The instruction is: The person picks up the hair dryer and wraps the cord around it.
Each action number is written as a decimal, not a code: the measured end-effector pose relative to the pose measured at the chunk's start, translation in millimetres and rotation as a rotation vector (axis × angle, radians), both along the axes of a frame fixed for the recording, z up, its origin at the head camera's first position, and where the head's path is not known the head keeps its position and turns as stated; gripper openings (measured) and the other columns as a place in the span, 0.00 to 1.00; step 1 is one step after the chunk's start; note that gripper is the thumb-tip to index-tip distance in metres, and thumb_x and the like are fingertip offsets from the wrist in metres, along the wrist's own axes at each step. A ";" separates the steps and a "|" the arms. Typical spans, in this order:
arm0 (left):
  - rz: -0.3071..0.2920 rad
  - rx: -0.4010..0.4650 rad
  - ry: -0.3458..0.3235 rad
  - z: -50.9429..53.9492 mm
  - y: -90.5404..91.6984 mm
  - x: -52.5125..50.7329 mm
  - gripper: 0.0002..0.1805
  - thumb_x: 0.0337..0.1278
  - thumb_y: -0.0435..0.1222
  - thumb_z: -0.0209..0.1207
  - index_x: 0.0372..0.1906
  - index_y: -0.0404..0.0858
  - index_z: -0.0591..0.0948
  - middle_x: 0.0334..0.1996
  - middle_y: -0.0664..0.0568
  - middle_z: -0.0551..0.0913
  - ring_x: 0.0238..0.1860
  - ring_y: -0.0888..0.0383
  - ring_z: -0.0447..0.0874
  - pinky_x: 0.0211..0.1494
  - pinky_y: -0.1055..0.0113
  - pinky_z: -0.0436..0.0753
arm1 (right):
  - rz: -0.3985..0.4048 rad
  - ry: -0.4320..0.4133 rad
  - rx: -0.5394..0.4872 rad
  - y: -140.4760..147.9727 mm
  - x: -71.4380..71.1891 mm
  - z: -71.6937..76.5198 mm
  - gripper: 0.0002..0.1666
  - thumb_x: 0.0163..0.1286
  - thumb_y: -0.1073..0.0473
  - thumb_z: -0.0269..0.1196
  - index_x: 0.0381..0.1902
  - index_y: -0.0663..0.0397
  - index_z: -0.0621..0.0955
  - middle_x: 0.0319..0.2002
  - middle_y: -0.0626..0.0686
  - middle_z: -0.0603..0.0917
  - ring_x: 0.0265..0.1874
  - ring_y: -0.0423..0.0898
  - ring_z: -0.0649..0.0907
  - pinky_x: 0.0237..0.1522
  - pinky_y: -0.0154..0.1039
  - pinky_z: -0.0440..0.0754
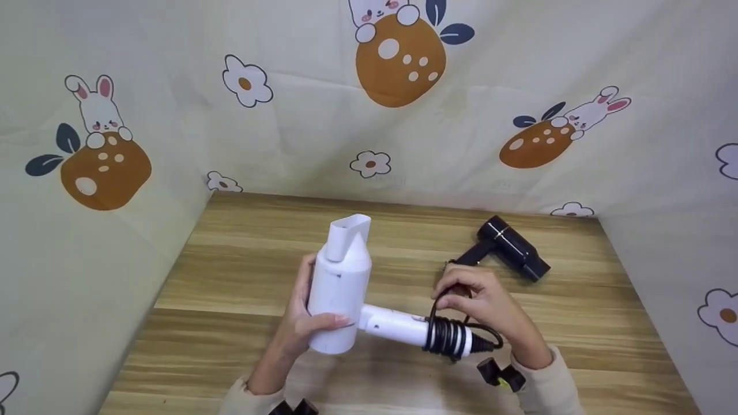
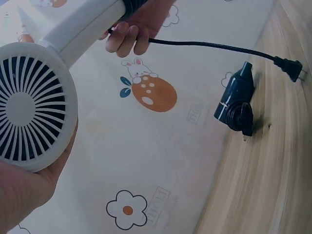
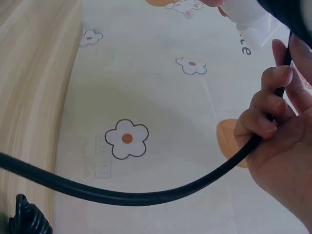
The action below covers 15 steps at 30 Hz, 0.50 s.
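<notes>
A white hair dryer (image 1: 340,288) with a flat nozzle is held up over the table, its nozzle pointing away. My left hand (image 1: 302,320) grips its barrel, the thumb across the near side. In the left wrist view the round slatted grille (image 2: 22,109) of the dryer faces the camera. Black cord (image 1: 447,337) is wound in several turns around the end of the handle (image 1: 398,324). My right hand (image 1: 481,294) pinches a loose length of that cord above the coils. The cord's free end hangs with its plug (image 2: 291,68) in the left wrist view.
A black hair dryer (image 1: 513,248) lies on the wooden table (image 1: 242,242) at the back right, its own cord (image 2: 240,116) bundled at the handle. Patterned cloth walls (image 1: 311,115) enclose the table at the back and both sides.
</notes>
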<state>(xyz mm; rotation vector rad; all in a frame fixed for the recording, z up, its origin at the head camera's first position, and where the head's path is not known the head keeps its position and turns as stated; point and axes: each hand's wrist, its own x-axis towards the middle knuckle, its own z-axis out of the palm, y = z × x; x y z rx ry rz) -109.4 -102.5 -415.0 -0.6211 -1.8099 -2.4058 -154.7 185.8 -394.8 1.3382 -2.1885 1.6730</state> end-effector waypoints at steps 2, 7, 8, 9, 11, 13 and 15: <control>-0.019 0.039 -0.002 0.4 -0.1 0.5 0.40 0.31 0.29 0.65 0.57 0.46 0.62 0.45 0.51 0.76 0.42 0.55 0.76 0.45 0.60 0.78 | 0.051 0.000 -0.038 -1.6 -1.2 -1.1 0.08 0.53 0.76 0.64 0.32 0.66 0.80 0.27 0.57 0.79 0.25 0.39 0.75 0.22 0.30 0.73; -0.039 0.095 -0.019 2.1 -0.1 0.7 0.39 0.31 0.29 0.63 0.57 0.47 0.63 0.46 0.52 0.75 0.42 0.55 0.76 0.45 0.60 0.77 | 0.157 -0.079 -0.099 -7.8 -0.6 -4.8 0.03 0.62 0.72 0.58 0.33 0.69 0.78 0.27 0.58 0.78 0.26 0.39 0.75 0.26 0.30 0.75; -0.035 0.106 -0.026 1.9 -0.1 0.7 0.39 0.31 0.29 0.63 0.57 0.48 0.63 0.45 0.52 0.76 0.42 0.56 0.76 0.46 0.60 0.77 | 0.171 -0.120 -0.103 -9.3 1.0 -5.0 0.04 0.64 0.71 0.56 0.34 0.70 0.77 0.28 0.54 0.79 0.27 0.37 0.76 0.28 0.29 0.75; -0.026 0.115 -0.035 1.7 -0.2 0.7 0.39 0.31 0.29 0.63 0.57 0.49 0.63 0.46 0.52 0.76 0.43 0.56 0.76 0.46 0.61 0.77 | 0.180 -0.157 -0.113 -11.1 3.0 -4.5 0.06 0.66 0.71 0.54 0.34 0.72 0.77 0.29 0.51 0.80 0.28 0.36 0.76 0.30 0.29 0.76; -0.003 0.142 -0.055 0.8 -0.6 0.6 0.40 0.31 0.29 0.62 0.58 0.50 0.63 0.46 0.53 0.76 0.43 0.56 0.76 0.47 0.61 0.76 | 0.170 -0.212 -0.119 -14.7 7.2 -3.9 0.08 0.68 0.72 0.50 0.35 0.74 0.75 0.32 0.44 0.81 0.31 0.34 0.77 0.33 0.28 0.77; 0.024 0.169 -0.072 -0.3 -1.0 -0.1 0.40 0.32 0.29 0.61 0.59 0.51 0.63 0.46 0.53 0.76 0.44 0.56 0.76 0.48 0.61 0.76 | 0.121 -0.215 -0.109 -18.4 11.3 -3.4 0.09 0.68 0.74 0.47 0.35 0.74 0.75 0.36 0.39 0.81 0.34 0.32 0.78 0.37 0.27 0.77; 0.051 0.188 -0.087 -1.2 -1.3 -0.3 0.40 0.32 0.28 0.60 0.59 0.52 0.63 0.46 0.53 0.76 0.44 0.56 0.75 0.48 0.61 0.76 | 0.034 -0.172 -0.070 -21.7 14.2 -6.0 0.10 0.68 0.75 0.45 0.35 0.72 0.75 0.33 0.43 0.81 0.33 0.32 0.78 0.36 0.27 0.77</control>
